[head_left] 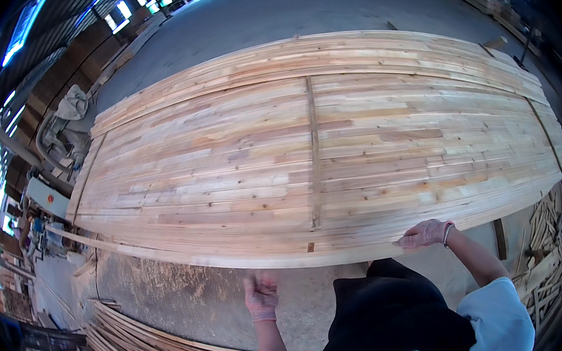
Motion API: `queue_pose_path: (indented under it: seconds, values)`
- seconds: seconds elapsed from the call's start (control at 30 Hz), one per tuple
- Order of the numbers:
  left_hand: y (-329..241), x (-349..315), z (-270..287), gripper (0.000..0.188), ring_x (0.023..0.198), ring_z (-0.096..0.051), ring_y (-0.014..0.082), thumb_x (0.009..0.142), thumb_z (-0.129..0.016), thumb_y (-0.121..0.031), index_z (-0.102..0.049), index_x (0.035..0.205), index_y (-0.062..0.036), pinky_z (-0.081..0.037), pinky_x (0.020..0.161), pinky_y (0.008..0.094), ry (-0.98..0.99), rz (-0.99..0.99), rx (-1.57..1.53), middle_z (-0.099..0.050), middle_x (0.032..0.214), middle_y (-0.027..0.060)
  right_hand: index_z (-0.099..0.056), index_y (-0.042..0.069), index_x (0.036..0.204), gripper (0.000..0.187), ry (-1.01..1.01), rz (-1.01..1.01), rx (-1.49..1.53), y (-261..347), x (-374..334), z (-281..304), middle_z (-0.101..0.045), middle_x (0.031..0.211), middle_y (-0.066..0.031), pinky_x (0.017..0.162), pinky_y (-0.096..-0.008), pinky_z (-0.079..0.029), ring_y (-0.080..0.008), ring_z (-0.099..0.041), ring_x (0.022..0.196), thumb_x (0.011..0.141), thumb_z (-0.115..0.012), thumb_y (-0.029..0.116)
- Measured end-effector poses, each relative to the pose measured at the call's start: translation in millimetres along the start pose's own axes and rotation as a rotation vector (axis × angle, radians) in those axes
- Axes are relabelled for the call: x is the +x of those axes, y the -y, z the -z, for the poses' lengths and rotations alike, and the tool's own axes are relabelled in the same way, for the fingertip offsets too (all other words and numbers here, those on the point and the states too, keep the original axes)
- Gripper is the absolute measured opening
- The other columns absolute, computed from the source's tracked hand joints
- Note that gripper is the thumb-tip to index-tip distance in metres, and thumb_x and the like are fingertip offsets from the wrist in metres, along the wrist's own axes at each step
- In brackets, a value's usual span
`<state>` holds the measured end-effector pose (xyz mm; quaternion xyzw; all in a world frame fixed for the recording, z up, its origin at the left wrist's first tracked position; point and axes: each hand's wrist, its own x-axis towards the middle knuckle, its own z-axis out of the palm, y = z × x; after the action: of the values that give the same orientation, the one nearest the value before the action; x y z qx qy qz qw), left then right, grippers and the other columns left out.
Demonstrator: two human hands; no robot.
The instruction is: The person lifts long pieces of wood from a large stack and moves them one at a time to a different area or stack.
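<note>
A broad stack of long pale wooden strips (237, 139) lies crosswise in front of me. One long strip (187, 257) runs along its near edge, its left end sticking out past the stack. My right hand (427, 232), in a pinkish knit glove, grips this strip right of the middle, fingers pointing left. My left hand (262, 298), gloved likewise, is raised just short of the near edge, apart from the wood; its fingers are smeared by motion. A narrow crosspiece (314, 145) lies over the middle of the stack.
Loose long strips (168, 335) lie on the floor at my lower left, by scattered sawdust (148, 276). Offcuts (545, 238) are heaped at the right. A machine with a pale control box (46, 198) and hoses stands left. Grey floor (239, 17) extends beyond the stack.
</note>
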<state>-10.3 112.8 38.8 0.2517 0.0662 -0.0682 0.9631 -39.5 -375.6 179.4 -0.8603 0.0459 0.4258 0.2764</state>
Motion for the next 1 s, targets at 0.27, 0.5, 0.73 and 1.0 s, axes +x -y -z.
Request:
queue_pose_path:
  seconds: [0.27,0.5,0.73,1.0]
  values:
    - [98,-30,-46,0.060,0.108,-0.062,0.0317,0.087,-0.064,-0.054,-0.058,0.125,-0.0083,-0.049,0.097,0.0526,-0.042,0.473,0.247,-0.064,0.122,0.0113,-0.069,0.013,0.108,0.046,0.072,0.366,-0.019,87,70,-47,-0.072,0.095,-0.0082,0.085,-0.0395,-0.050,-0.0266,-0.067,0.093,0.089,-0.053,0.051]
    - [69,2,-60,0.053,0.058,-0.042,0.0169,0.082,-0.066,-0.061,-0.049,0.074,-0.0109,-0.046,0.066,0.0361,-0.248,0.252,0.423,-0.045,0.067,0.0011,-0.067,0.016,0.111,0.039,-0.047,0.692,-0.020,110,93,17,-0.069,0.104,-0.0112,0.087,-0.0420,-0.049,-0.0307,-0.065,0.101,0.088,-0.059,0.046]
    - [34,58,-108,0.021,0.060,-0.047,0.0124,0.094,-0.063,-0.029,-0.056,0.083,-0.0122,-0.045,0.061,0.0292,-0.680,-0.279,0.102,-0.053,0.073,-0.0016,-0.062,0.014,0.122,0.050,-0.302,0.531,-0.154,35,125,137,-0.070,0.107,-0.0132,0.087,-0.0446,-0.051,-0.0335,-0.065,0.102,0.088,-0.059,0.050]
    - [125,189,-205,0.038,0.101,-0.061,0.0217,0.091,-0.067,-0.018,-0.058,0.122,0.0005,-0.048,0.094,0.0379,-0.256,-0.219,1.319,-0.065,0.110,0.0118,-0.065,0.011,0.116,0.047,-0.661,0.467,0.049,-39,215,280,-0.070,0.103,-0.0129,0.086,-0.0429,-0.052,-0.0330,-0.066,0.099,0.085,-0.063,0.046]
